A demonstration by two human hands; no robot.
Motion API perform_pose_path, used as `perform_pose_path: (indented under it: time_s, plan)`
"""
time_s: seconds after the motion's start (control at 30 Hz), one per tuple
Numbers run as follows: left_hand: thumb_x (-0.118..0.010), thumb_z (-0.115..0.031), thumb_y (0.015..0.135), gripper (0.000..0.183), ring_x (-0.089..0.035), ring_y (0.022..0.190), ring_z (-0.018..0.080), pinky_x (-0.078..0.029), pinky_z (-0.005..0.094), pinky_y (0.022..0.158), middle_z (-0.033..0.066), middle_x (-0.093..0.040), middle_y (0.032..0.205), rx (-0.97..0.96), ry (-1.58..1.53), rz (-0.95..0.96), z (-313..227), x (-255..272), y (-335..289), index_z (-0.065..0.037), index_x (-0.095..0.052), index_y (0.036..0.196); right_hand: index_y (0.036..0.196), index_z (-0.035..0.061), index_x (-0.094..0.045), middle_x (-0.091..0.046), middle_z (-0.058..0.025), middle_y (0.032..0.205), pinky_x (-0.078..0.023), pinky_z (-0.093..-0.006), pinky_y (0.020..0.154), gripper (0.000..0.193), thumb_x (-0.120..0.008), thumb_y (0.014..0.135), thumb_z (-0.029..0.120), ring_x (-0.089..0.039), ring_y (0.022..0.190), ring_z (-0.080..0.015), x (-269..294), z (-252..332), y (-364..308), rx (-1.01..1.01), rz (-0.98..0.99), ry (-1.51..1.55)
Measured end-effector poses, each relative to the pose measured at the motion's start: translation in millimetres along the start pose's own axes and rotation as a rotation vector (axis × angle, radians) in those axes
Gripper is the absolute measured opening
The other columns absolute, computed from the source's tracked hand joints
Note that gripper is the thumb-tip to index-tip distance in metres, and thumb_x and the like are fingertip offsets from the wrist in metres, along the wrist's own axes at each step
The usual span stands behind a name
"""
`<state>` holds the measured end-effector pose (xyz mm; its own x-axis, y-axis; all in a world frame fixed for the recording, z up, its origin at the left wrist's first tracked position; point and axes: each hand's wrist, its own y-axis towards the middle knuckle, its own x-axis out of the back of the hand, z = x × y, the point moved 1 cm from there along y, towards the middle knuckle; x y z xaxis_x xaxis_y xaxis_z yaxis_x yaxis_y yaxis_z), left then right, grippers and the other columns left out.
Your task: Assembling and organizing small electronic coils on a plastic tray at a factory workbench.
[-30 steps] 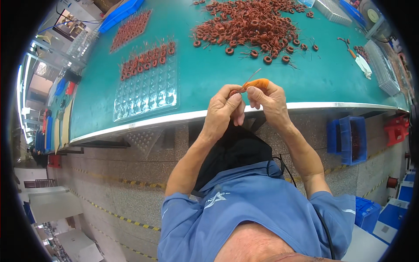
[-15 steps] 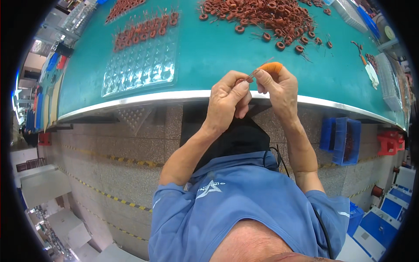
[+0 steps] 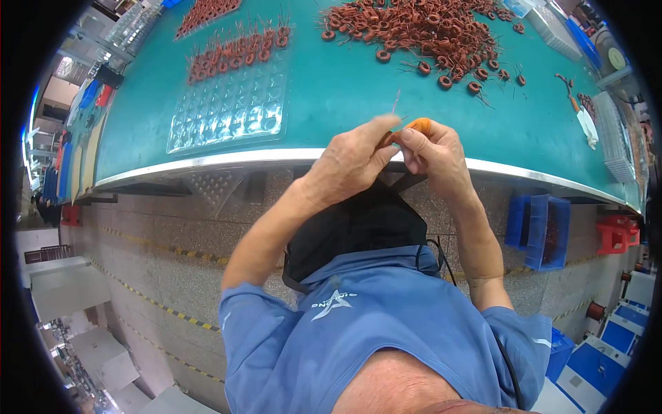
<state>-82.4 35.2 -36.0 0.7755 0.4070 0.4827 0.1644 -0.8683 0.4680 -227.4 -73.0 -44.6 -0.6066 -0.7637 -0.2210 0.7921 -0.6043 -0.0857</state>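
Above the table's near edge, my two hands meet around a small copper-wound ring coil (image 3: 393,137), mostly covered by fingers. My left hand (image 3: 353,157) is closed at the coil, its fingertips smeared by motion. A thin reddish wire lead (image 3: 396,101) sticks up past those fingertips. From the other side my right hand (image 3: 439,155) pinches at the coil with thumb and index finger. An orange cover (image 3: 419,125) wraps that index finger. Which part of the coil each hand grips is hidden.
Beyond my hands lies a large heap of ring coils (image 3: 434,34) on the green table (image 3: 331,103). At left, a clear blister tray (image 3: 227,117) has coils in its far rows. Orange-handled pliers (image 3: 574,103) lie at right. Blue bins (image 3: 548,231) stand below the edge.
My left hand has turned and its elbow has swung outward, so its fingers now cover the coil. The right hand has come slightly lower. The wire lead now points more upright.
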Motion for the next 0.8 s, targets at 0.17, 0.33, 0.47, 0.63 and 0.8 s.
perform_pose_path:
  time_s: [0.17,0.33,0.47,0.63,0.8]
  plan:
    - [-0.070,-0.009,0.084,0.029,-0.062,0.070,0.0217,-0.051,0.0324,0.065,0.0086,-0.061,0.082,0.012,0.128,0.281,-8,19,5,-0.002,-0.055,0.108,0.087,-0.0008,-0.066,-0.059,-0.0002,0.061,-0.035,-0.0190,0.044,0.025,-0.068,0.089,0.024,-0.051,0.050,-0.0046,-1,8,-1,0.010,-0.019,-0.136]
    - [-0.071,-0.019,0.086,0.033,-0.063,0.065,0.0218,-0.050,0.0328,0.060,0.0105,-0.063,0.079,0.152,-0.211,0.000,-11,1,-3,0.000,-0.052,0.104,0.083,-0.0035,-0.066,-0.059,-0.0009,0.060,-0.038,-0.0221,0.045,0.019,-0.067,0.088,0.015,-0.050,0.050,-0.0059,-30,10,-23,0.677,-0.432,-0.682]
    - [-0.060,-0.015,0.095,0.025,-0.061,0.067,0.0115,-0.050,0.0256,0.059,0.0067,-0.061,0.078,0.240,-0.814,-0.050,-11,-16,-13,0.000,-0.048,0.110,0.084,-0.0023,-0.066,-0.058,-0.0006,0.061,-0.036,-0.0202,0.046,0.026,-0.070,0.088,0.023,-0.046,0.049,-0.0049,-13,19,-20,0.190,-0.220,-0.149]
    - [-0.051,-0.022,0.099,0.040,-0.060,0.067,0.0183,-0.051,0.0281,0.060,0.0122,-0.057,0.082,0.258,-0.868,-0.056,-15,-20,-19,0.000,-0.034,0.128,0.105,-0.0038,-0.063,-0.063,-0.0031,0.077,-0.045,-0.0235,0.068,0.033,-0.068,0.090,0.026,-0.056,0.070,-0.0086,-9,14,-11,0.083,-0.013,-0.007]
    - [-0.048,-0.019,0.101,0.035,-0.056,0.064,0.0121,-0.045,0.0240,0.057,0.0069,-0.056,0.077,0.365,-0.865,-0.045,-10,-16,-11,0.000,-0.034,0.126,0.116,-0.0017,-0.061,-0.064,-0.0071,0.098,-0.048,-0.0299,0.088,0.033,-0.067,0.090,0.017,-0.061,0.089,-0.0133,-16,4,-1,0.263,-0.011,0.061]
